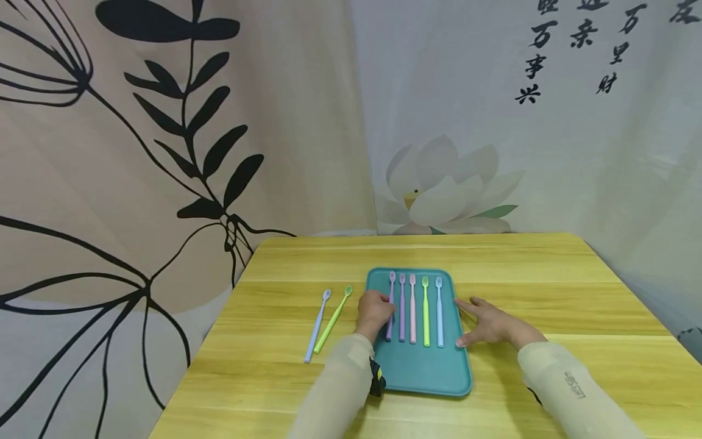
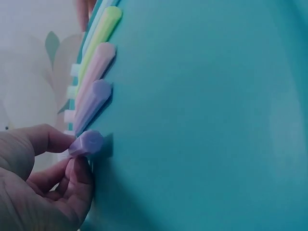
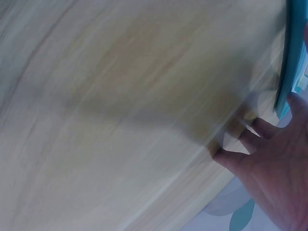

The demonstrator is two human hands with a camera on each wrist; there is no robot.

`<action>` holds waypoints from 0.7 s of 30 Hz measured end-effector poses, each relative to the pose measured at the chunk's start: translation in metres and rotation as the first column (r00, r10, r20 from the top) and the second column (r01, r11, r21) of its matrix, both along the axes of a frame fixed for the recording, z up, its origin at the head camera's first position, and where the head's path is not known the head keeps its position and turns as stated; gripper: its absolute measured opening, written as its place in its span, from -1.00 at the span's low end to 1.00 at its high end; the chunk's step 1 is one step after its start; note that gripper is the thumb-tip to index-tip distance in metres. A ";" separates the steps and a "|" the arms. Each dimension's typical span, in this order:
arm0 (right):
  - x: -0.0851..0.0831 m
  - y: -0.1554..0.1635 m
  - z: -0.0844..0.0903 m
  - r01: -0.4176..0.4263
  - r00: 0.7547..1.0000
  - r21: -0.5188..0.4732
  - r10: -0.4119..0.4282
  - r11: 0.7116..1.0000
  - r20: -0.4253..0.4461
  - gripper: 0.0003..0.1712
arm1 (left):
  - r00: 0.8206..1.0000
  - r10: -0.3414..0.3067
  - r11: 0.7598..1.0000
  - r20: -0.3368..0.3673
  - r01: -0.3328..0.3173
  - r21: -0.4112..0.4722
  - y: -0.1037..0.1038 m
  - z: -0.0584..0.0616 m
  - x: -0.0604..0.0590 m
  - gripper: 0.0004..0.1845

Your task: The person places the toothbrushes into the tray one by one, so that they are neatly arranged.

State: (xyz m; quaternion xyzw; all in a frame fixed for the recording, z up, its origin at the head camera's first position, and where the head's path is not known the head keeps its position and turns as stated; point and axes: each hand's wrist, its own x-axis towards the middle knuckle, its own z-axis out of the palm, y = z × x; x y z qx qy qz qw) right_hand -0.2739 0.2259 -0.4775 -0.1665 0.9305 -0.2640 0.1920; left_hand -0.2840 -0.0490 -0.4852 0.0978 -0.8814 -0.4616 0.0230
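Note:
My left hand (image 1: 374, 313) pinches a purple toothbrush (image 2: 87, 143) between thumb and fingers at the left side of a teal tray (image 1: 422, 372). To its right in the tray lie another purple toothbrush (image 1: 402, 308), a pink toothbrush (image 1: 412, 310), a green toothbrush (image 1: 426, 312) and a blue toothbrush (image 1: 440, 313), side by side with heads toward the far edge. My right hand (image 1: 493, 323) is spread at the tray's right edge, thumb and a finger touching the rim. In the right wrist view, its fingers (image 3: 250, 142) look extended over the table.
Left of the tray, a blue toothbrush (image 1: 317, 326) and a green toothbrush (image 1: 333, 320) lie slanted on the wooden table (image 1: 526, 262). Behind the table hangs a printed curtain (image 1: 307, 122) with leaves, a lotus and black characters.

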 end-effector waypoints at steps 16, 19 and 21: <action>0.000 0.000 -0.002 -0.010 1.000 0.000 0.010 1.000 -0.017 0.26 | 0.998 -0.041 0.997 -0.052 0.037 -0.074 0.001 -0.004 -0.003 -0.85; 0.000 0.001 -0.002 -0.011 1.000 -0.002 0.010 1.000 -0.016 0.26 | 0.992 -0.072 0.993 -0.100 0.063 -0.096 -0.009 -0.004 -0.006 -0.75; 0.000 0.001 -0.002 -0.011 1.000 -0.004 0.011 1.000 -0.016 0.25 | 0.987 -0.094 0.992 -0.128 0.082 -0.099 -0.018 -0.002 -0.008 -0.71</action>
